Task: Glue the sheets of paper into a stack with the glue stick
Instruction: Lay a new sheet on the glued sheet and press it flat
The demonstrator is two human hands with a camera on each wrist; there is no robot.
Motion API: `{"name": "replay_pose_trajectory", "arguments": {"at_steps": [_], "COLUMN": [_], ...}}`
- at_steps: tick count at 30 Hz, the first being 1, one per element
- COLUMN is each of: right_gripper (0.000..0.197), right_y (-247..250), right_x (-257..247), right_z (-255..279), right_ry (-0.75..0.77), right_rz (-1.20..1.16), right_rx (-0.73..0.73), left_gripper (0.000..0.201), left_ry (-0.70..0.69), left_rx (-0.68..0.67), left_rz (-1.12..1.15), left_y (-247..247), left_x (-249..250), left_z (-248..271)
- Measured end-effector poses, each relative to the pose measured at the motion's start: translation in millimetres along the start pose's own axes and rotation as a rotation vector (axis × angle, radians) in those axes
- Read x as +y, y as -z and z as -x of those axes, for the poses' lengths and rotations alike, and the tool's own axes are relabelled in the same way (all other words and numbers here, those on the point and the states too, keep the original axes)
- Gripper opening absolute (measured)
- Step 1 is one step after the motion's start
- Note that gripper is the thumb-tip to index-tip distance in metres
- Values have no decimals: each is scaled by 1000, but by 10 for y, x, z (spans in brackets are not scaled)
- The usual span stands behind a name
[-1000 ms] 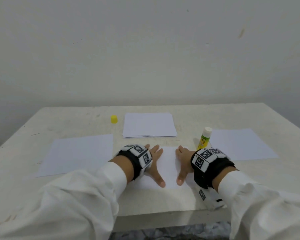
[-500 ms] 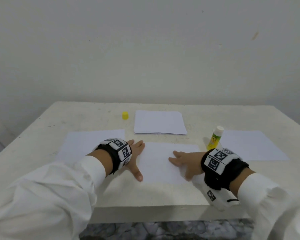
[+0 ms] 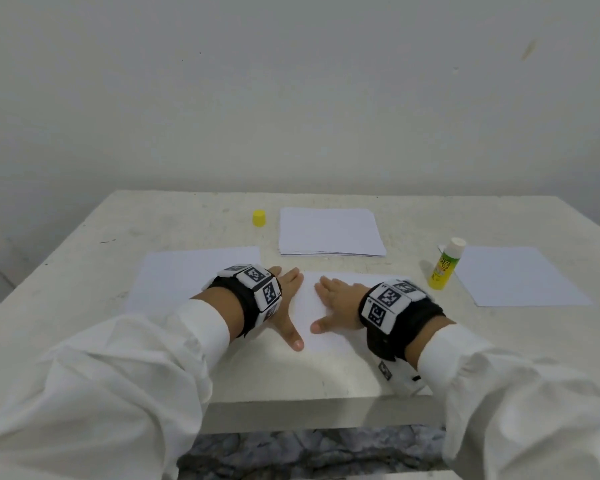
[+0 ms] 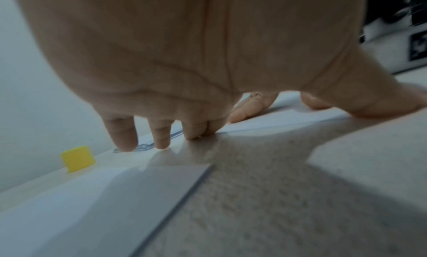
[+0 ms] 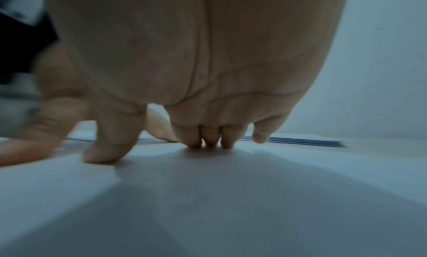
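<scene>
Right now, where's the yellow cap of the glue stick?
In the head view, the yellow cap stands on the table at the far left-centre, just left of the paper stack, apart from the glue stick.

Both forearms, in white sleeves with black wrist bands carrying black-and-white marker tiles, reach forward side by side over the near edge of the desk point(image 3: 326, 382). The left hand point(image 3: 286, 306) lies palm down, fingers straight and slightly spread, thumb stretched toward the near desk edge. The right hand point(image 3: 336, 306) lies flat too, fingers point(image 5: 210, 140) straight and close together, thumb pointing at the left thumb.
</scene>
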State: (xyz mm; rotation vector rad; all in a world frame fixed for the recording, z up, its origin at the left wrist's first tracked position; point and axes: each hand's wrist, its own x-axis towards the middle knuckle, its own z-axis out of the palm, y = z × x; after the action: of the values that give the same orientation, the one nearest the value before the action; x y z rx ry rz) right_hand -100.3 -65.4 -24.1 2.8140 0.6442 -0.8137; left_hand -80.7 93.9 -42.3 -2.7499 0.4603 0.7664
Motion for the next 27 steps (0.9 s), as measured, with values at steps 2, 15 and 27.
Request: {"name": "replay_pose_trajectory", "arguments": {"at_steps": [2, 15, 27], "right_gripper": [99, 102, 120], "right_y": [9, -55, -74], "right_x": [195, 1052, 1194], "right_z": [70, 564, 520], "right_ry": [-51, -134, -52], "right_rz": [-45, -40, 88], "right_rx": [-14, -120, -145], "left_gripper": [146, 142, 142], "left_ry": [0, 16, 59], "left_rx": [-10, -54, -61], "left_rz": [2, -16, 0], "left_y": [6, 79, 150], "left_x": [-15, 17, 112], "left_z": [-24, 36, 108]}}
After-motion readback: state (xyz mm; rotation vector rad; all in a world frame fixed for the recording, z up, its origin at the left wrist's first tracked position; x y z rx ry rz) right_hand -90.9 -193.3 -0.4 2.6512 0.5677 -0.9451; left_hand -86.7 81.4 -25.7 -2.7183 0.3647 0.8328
